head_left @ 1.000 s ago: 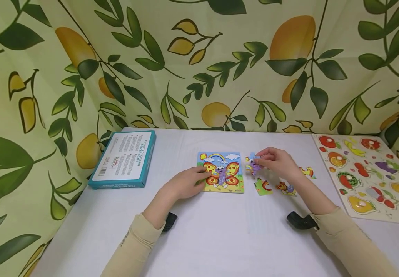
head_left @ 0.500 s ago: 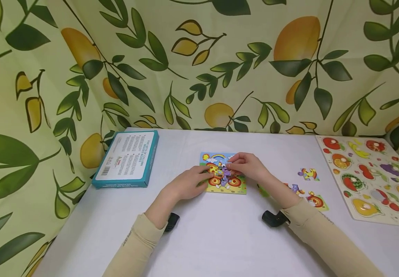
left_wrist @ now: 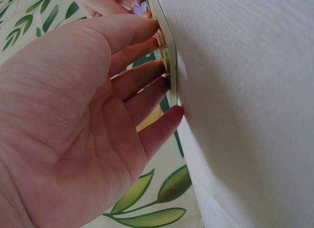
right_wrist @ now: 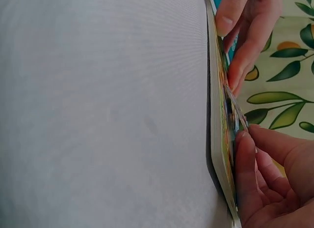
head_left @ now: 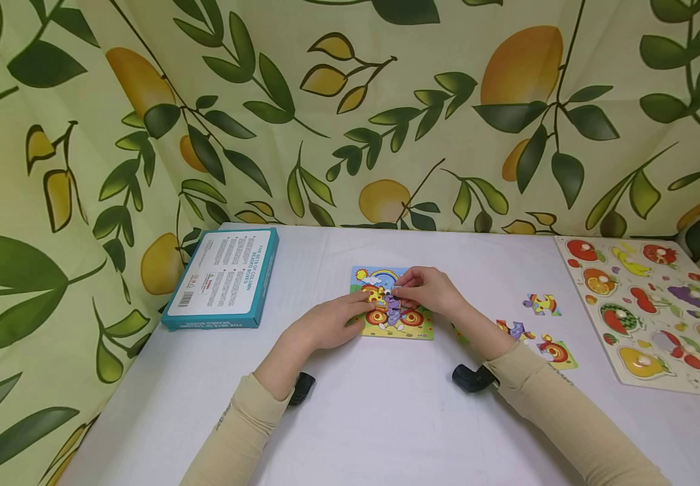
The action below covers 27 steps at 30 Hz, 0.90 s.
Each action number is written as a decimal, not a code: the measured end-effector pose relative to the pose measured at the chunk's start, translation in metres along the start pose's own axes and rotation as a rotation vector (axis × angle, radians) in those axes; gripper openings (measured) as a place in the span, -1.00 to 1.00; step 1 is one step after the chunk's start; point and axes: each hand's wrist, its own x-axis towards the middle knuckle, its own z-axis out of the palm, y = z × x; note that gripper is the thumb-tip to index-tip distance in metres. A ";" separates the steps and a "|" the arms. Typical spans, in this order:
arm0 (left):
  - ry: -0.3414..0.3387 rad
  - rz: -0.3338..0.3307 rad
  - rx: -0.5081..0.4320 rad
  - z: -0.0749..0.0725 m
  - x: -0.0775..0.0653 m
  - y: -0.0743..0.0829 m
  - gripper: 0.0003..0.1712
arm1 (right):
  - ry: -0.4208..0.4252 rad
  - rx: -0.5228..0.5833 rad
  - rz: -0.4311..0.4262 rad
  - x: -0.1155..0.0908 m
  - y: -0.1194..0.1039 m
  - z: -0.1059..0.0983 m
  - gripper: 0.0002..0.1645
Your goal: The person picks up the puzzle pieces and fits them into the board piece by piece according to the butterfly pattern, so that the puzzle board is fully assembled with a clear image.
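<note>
A square butterfly jigsaw board point(head_left: 409, 331) lies flat on the white-covered table in the head view. My left hand point(head_left: 327, 324) rests on its left side with fingers extended; in the left wrist view, those fingertips point(left_wrist: 162, 68) touch the board's edge. Between thumb and index finger, my right hand point(head_left: 431, 291) pinches a purple jigsaw piece point(head_left: 391, 304) over the board's middle. From the right wrist view, this piece point(right_wrist: 237, 106) stands tilted, its lower edge close to or touching the board; which cannot be told. My fingers cover parts of the picture.
Loose jigsaw pieces lie right of the board: a yellow one point(head_left: 543, 304), a purple one point(head_left: 512, 329) and a green-orange one point(head_left: 557, 352). Another is mostly behind my right forearm. A teal box point(head_left: 221, 277) stands left, a fruit peg board point(head_left: 644, 341) right.
My right hand has carried the purple piece leftward from beside the board to above its middle, then shifted slightly. My left hand stays on the board's left side.
</note>
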 end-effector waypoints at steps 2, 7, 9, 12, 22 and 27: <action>0.002 0.010 0.004 0.000 0.000 0.000 -0.49 | 0.004 -0.018 -0.001 0.000 0.000 0.000 -0.73; -0.002 0.007 -0.006 0.000 -0.001 0.000 -0.47 | 0.009 -0.057 -0.015 -0.001 0.000 0.000 -0.74; -0.003 0.002 -0.010 0.000 -0.001 0.000 -0.47 | 0.012 -0.070 -0.024 -0.001 0.000 0.001 -0.74; -0.005 -0.003 -0.018 0.000 -0.001 0.000 -0.47 | 0.020 -0.093 -0.037 -0.001 0.001 0.001 -0.75; -0.009 0.018 -0.015 -0.001 -0.001 0.000 -0.47 | 0.034 -0.159 -0.068 0.001 0.001 0.003 -0.78; -0.021 0.012 -0.002 -0.002 -0.001 0.001 -0.46 | 0.040 -0.180 -0.081 0.001 0.001 0.003 -0.81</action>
